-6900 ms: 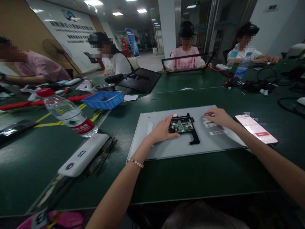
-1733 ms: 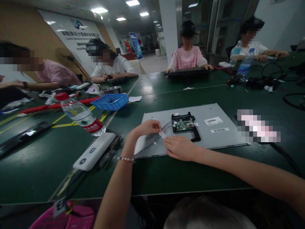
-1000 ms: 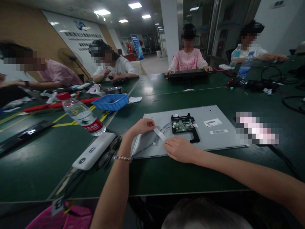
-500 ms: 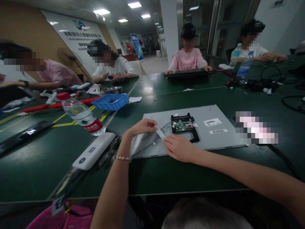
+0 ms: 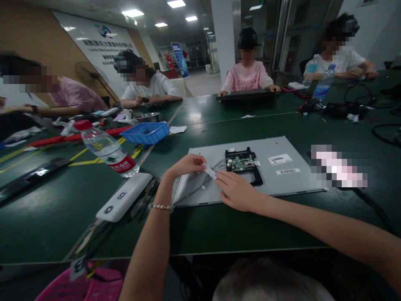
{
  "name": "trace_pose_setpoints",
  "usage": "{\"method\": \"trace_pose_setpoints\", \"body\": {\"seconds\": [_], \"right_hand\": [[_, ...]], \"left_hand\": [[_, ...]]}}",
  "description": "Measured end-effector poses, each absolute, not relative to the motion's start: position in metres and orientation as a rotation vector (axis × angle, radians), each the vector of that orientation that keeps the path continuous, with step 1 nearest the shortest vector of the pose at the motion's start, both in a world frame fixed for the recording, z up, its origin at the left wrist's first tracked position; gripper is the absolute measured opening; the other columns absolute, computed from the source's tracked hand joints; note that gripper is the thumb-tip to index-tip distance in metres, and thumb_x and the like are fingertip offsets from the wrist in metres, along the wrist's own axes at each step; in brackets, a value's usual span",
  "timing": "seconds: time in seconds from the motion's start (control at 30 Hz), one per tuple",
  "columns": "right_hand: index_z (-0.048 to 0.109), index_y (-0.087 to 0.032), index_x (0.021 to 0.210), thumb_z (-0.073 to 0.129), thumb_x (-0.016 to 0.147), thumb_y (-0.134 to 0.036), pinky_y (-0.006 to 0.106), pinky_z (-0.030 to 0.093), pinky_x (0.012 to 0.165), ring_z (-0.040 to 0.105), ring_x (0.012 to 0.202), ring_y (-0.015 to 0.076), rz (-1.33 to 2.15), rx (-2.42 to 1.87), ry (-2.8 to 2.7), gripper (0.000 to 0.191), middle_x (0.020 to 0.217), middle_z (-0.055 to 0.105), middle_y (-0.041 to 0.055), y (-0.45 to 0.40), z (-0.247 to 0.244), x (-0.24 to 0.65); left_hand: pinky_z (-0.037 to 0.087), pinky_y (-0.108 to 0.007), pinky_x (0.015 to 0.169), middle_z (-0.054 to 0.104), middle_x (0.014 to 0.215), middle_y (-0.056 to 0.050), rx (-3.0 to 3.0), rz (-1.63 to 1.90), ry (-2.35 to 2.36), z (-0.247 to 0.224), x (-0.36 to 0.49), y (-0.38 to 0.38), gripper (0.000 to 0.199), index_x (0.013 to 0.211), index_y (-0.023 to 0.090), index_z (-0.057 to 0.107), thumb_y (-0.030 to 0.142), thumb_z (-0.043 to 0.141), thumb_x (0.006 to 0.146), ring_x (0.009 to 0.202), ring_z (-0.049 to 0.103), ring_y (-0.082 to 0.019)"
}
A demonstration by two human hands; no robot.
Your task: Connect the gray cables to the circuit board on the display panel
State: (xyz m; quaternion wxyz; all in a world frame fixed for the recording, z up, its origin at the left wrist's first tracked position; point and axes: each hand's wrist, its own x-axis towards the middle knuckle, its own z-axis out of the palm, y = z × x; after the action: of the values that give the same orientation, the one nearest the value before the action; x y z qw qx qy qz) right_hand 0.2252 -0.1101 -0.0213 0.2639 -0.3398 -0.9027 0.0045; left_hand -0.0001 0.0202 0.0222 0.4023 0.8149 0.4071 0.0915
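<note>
A short strip of white tape [image 5: 209, 171] spans the gap between my two hands above a grey metal panel [image 5: 266, 184]. My left hand [image 5: 189, 164] pinches its upper left end. At the lower right end, the fingertips of my right hand [image 5: 239, 191] grip the strip, the thumb partly hidden. Grey cables [image 5: 208, 180] run beneath the strip towards a black plastic frame [image 5: 257, 176], which holds a green circuit board [image 5: 242, 163]. The panel lies flat on the table, and two white labels [image 5: 280, 159] are stuck on its right part.
Left of the panel are a white power bank [image 5: 125, 197], eyeglasses [image 5: 144, 198] and a tilted water bottle [image 5: 108, 149]. A blue tray [image 5: 145, 133] sits farther back. A blurred pink object [image 5: 340, 166] lies to the right. Several people work around the green table [image 5: 200, 234].
My right hand has shifted slightly, its fingers straighter, and the strip's right end is higher, so it slants less. The person at the far right has moved a little.
</note>
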Motion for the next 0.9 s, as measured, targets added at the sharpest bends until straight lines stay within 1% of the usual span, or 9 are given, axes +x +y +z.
{"method": "trace_pose_setpoints", "body": {"seconds": [0.13, 0.23, 0.3, 0.4, 0.53, 0.63, 0.73, 0.83, 0.9], "right_hand": [[0.053, -0.007, 0.120, 0.045, 0.088, -0.020, 0.043, 0.033, 0.109, 0.036, 0.132, 0.0262, 0.030, -0.889, -2.436, 0.036, 0.136, 0.047, 0.0188, -0.111, -0.019, 0.226], [0.053, -0.006, 0.120, 0.044, 0.089, -0.020, 0.041, 0.033, 0.109, 0.038, 0.130, 0.0257, 0.062, -0.886, -2.454, 0.035, 0.133, 0.050, 0.0182, -0.110, -0.020, 0.226], [0.053, -0.006, 0.120, 0.044, 0.089, -0.021, 0.040, 0.034, 0.109, 0.042, 0.128, 0.0253, 0.090, -0.901, -2.456, 0.036, 0.130, 0.053, 0.0176, -0.110, -0.021, 0.226], [0.054, -0.006, 0.120, 0.044, 0.089, -0.021, 0.038, 0.035, 0.108, 0.044, 0.126, 0.0245, 0.117, -0.916, -2.448, 0.036, 0.128, 0.054, 0.0168, -0.109, -0.023, 0.225], [0.055, -0.007, 0.118, 0.043, 0.089, -0.020, 0.038, 0.037, 0.107, 0.046, 0.123, 0.0240, 0.133, -0.923, -2.436, 0.034, 0.126, 0.055, 0.0159, -0.108, -0.023, 0.224], [0.055, -0.008, 0.118, 0.043, 0.089, -0.021, 0.038, 0.039, 0.104, 0.048, 0.120, 0.0237, 0.153, -0.923, -2.435, 0.034, 0.125, 0.056, 0.0155, -0.109, -0.021, 0.224], [0.054, -0.008, 0.119, 0.044, 0.089, -0.021, 0.038, 0.039, 0.104, 0.048, 0.120, 0.0237, 0.168, -0.920, -2.440, 0.035, 0.126, 0.055, 0.0157, -0.109, -0.020, 0.225], [0.053, -0.008, 0.120, 0.044, 0.088, -0.020, 0.039, 0.038, 0.105, 0.046, 0.122, 0.0236, 0.187, -0.922, -2.444, 0.035, 0.128, 0.054, 0.0158, -0.110, -0.019, 0.225], [0.053, -0.009, 0.121, 0.044, 0.089, -0.020, 0.039, 0.038, 0.105, 0.046, 0.122, 0.0234, 0.204, -0.924, -2.447, 0.035, 0.129, 0.053, 0.0158, -0.111, -0.018, 0.226]], "left_hand": [[0.042, -0.021, 0.054, 0.059, 0.063, 0.001, 2.093, 0.198, 1.008, 0.024, 0.000, 0.019, 0.038, 0.104, 0.014, 0.060, 0.037, 0.063, 0.075, 0.056, 0.054, -0.011], [0.041, -0.021, 0.055, 0.057, 0.063, 0.003, 2.150, 0.174, 1.034, 0.024, 0.000, 0.019, 0.046, 0.114, 0.015, 0.058, 0.038, 0.064, 0.075, 0.057, 0.053, -0.011], [0.041, -0.022, 0.057, 0.059, 0.069, 0.001, 2.230, 0.227, 1.099, 0.025, 0.000, 0.019, 0.045, 0.112, 0.016, 0.061, 0.040, 0.065, 0.074, 0.061, 0.053, -0.012], [0.043, -0.023, 0.064, 0.063, 0.086, -0.003, 2.351, 0.419, 1.166, 0.029, 0.004, 0.019, 0.036, 0.105, 0.017, 0.064, 0.038, 0.063, 0.076, 0.072, 0.055, -0.013], [0.042, -0.023, 0.068, 0.063, 0.100, -0.005, 2.440, 0.555, 1.026, 0.038, 0.014, 0.014, 0.024, 0.099, 0.017, 0.065, 0.030, 0.057, 0.080, 0.084, 0.056, -0.014], [0.042, -0.023, 0.070, 0.065, 0.092, -0.004, 2.405, 0.376, 0.891, 0.039, 0.022, 0.010, 0.020, 0.093, 0.016, 0.065, 0.030, 0.056, 0.081, 0.081, 0.057, -0.013], [0.043, -0.023, 0.065, 0.064, 0.079, -0.003, 2.312, 0.159, 0.874, 0.032, 0.026, 0.008, 0.021, 0.088, 0.014, 0.064, 0.032, 0.058, 0.079, 0.071, 0.057, -0.012], [0.041, -0.022, 0.059, 0.060, 0.068, 0.000, 2.288, 0.081, 0.938, 0.025, 0.028, 0.009, 0.024, 0.085, 0.015, 0.060, 0.037, 0.063, 0.075, 0.063, 0.054, -0.012], [0.039, -0.022, 0.058, 0.058, 0.066, 0.001, 2.312, 0.071, 0.967, 0.022, 0.027, 0.010, 0.026, 0.083, 0.015, 0.059, 0.039, 0.065, 0.073, 0.063, 0.054, -0.012]]}}
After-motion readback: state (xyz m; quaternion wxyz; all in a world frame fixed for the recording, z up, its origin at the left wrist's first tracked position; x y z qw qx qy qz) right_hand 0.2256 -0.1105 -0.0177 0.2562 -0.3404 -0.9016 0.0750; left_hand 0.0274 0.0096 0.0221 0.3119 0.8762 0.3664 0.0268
